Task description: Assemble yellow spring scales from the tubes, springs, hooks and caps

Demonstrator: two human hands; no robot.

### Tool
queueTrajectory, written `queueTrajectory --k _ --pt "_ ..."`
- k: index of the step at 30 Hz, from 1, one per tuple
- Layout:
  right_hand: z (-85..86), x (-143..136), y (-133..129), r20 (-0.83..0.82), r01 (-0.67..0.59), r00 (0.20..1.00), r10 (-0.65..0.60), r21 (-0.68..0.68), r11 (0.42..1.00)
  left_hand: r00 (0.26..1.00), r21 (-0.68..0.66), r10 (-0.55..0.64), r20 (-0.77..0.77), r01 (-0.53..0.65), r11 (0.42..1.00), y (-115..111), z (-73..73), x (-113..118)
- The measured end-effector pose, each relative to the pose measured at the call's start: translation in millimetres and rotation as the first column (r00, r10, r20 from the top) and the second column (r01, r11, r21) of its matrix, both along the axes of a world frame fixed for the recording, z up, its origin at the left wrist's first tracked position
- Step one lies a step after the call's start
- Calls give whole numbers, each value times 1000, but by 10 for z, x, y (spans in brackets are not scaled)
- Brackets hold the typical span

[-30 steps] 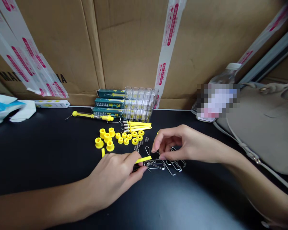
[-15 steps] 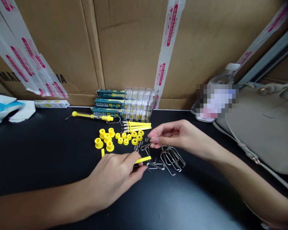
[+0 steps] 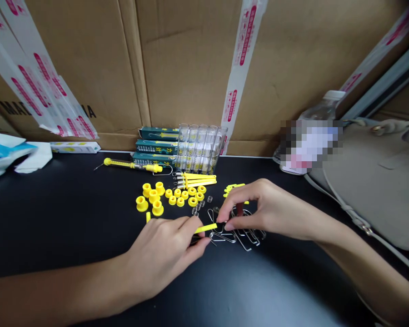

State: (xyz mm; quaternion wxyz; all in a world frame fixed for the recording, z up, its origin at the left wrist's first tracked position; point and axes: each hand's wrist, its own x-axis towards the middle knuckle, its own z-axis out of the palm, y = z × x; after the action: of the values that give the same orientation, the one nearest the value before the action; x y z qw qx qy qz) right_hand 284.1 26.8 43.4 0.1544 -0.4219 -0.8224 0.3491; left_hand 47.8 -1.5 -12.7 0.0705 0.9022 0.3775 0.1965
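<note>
My left hand [image 3: 175,243] is closed round a thin yellow plastic rod [image 3: 207,228], whose free end points right. The other end is hidden in my fingers. Just right of the rod's tip, my right hand [image 3: 252,211] pinches thumb and forefinger together. Something small and metallic seems to be between them, too small to make out. Below and behind the right fingers lie large bent wire hooks [image 3: 248,240]. Smaller wire hooks [image 3: 225,237] lie by the left fingertips. Small coil springs [image 3: 198,207] rest just beyond the left hand.
Yellow flanged caps [image 3: 142,204] and yellow rings [image 3: 192,201] lie beyond my left hand. Behind them are yellow rods with springs [image 3: 199,180], clear tubes [image 3: 202,147], green boxes [image 3: 155,160] and an assembled spring scale [image 3: 132,165]. A bottle [image 3: 306,136] and bag [image 3: 375,181] stand right.
My right hand has moved down and slightly right, from beside the springs to the yellow rod's tip. Yellow pieces behind it now show. My left hand still holds the rod, almost unmoved.
</note>
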Motion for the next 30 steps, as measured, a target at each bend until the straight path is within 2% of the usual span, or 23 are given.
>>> queueTrajectory --k 6,12,17,20,24,28,30 --pt "-69 -26 25 49 -66 997 65 27 997 999 -22 19 25 -19 1000 11 1 -1" --pt "-40 -17 14 66 -67 996 65 28 997 999 -28 14 35 -13 1000 18 -19 -17" --pt "4 -29 -11 -9 -19 1000 19 26 999 993 105 -61 104 50 993 9 -43 -34" --pt "-8 -75 -41 -17 -29 999 28 -62 998 984 205 -106 142 76 976 -6 -55 -47" --pt "-71 -170 -89 -84 8 996 -27 -213 977 983 250 -123 137 86 964 -14 -47 -62" --pt "-124 -202 -90 -210 38 964 -161 -490 871 977 254 -184 111 151 955 -22 -23 -72" --pt "-117 -167 -65 -197 82 956 -218 -534 842 973 230 -196 126 163 959 -30 -15 -73"
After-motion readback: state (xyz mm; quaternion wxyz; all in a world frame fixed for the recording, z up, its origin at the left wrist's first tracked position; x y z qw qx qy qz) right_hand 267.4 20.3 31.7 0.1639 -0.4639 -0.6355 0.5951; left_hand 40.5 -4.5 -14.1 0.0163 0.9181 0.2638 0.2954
